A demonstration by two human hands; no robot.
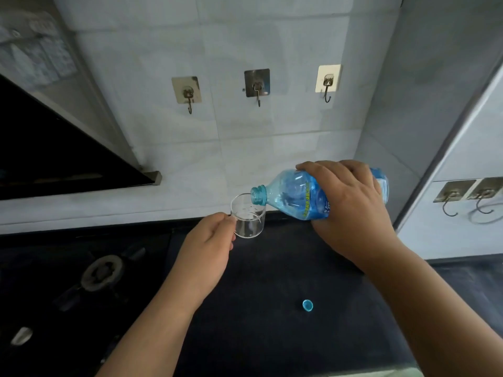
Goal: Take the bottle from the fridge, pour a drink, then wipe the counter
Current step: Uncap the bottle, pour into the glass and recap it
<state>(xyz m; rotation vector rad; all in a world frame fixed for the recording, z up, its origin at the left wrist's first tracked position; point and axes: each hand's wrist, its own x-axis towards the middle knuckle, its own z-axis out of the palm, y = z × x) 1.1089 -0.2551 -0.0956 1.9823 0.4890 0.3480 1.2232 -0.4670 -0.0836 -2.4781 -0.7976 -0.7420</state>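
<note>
My right hand [351, 208] grips a blue plastic bottle [294, 197] around its label. The bottle is uncapped and tipped nearly level, its mouth over the rim of a small clear glass cup [248, 220]. My left hand [209, 246] holds that cup by its handle, upright near the back of the dark counter [272, 336]. A little clear liquid shows in the cup's bottom. The bottle's blue cap [307, 305] lies loose on the counter, in front of my hands.
A gas burner [102, 272] sits in the hob to the left, under a slanted black range hood [54, 159]. Three metal hooks [257, 87] hang on the tiled wall behind. A white cabinet side with two more hooks [468, 200] stands at the right.
</note>
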